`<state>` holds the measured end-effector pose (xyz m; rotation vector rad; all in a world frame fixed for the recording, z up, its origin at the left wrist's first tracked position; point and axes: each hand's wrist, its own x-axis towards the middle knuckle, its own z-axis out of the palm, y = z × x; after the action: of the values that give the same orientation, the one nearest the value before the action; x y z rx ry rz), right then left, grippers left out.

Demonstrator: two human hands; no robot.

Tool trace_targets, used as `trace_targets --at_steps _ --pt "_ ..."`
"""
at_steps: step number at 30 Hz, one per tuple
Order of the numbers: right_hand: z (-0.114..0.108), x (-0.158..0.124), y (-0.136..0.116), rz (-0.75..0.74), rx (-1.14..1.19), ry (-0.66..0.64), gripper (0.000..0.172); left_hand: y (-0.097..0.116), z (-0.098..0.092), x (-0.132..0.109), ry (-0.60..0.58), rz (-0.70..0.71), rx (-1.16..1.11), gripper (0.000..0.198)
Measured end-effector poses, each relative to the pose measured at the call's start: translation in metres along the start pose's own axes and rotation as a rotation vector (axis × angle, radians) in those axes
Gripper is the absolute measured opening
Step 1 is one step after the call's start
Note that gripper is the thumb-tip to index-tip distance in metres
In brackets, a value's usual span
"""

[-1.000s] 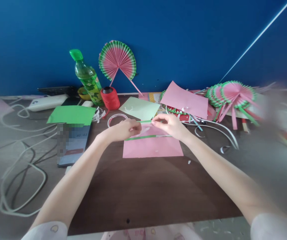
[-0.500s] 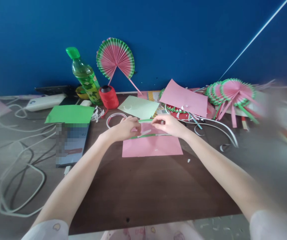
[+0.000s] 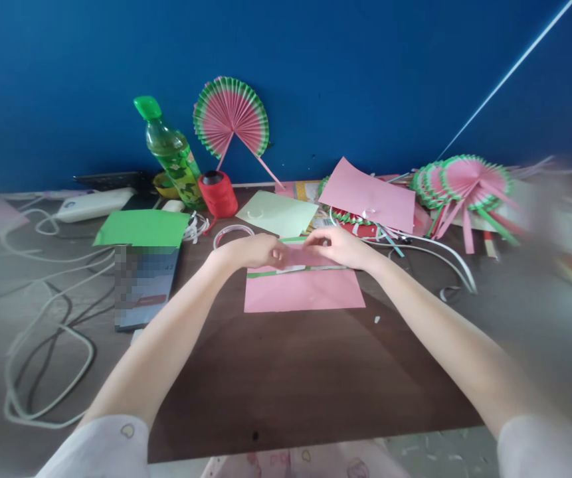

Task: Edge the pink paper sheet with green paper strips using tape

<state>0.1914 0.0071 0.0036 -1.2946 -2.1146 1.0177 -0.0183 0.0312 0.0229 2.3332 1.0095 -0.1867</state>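
Note:
A green-edged pink paper piece (image 3: 295,255) lies across the upper part of a flat pink sheet (image 3: 305,292) on the dark table. Over its left part is my left hand (image 3: 260,252), closed with fingertips drawn together; a small whitish piece (image 3: 290,269) shows just below them. What these fingers grip is too small to make out. My right hand (image 3: 335,247) rests at the paper's right part, thumb and forefinger curled towards each other against it. Whatever sits between those fingertips is hidden. A roll of clear tape (image 3: 233,230) is behind my left hand.
Behind my hands lie a pale green sheet (image 3: 278,212) and another pink sheet (image 3: 370,196). Folded pink-and-green paper fans (image 3: 475,182) are at the right. A bottle (image 3: 173,153) and a red spool-like object (image 3: 218,194) stand near the wall. White cables (image 3: 56,325) and a phone (image 3: 149,285) lie left.
My left hand has turned and its fingers have closed in over the paper. The whitish piece beneath them looks wider and less slanted. My right hand has barely moved.

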Motion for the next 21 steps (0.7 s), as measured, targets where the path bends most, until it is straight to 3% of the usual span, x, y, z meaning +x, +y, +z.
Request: trace_targets --at_steps 10,21 --pt "-0.001 -0.002 -0.004 0.022 0.003 -0.001 0.014 -0.002 -0.003 0.011 -0.090 0.028 -0.015 0.015" --pt "0.001 -0.001 0.002 -0.001 0.003 -0.013 0.017 -0.003 -0.002 0.017 -0.114 -0.007 0.028 0.013"
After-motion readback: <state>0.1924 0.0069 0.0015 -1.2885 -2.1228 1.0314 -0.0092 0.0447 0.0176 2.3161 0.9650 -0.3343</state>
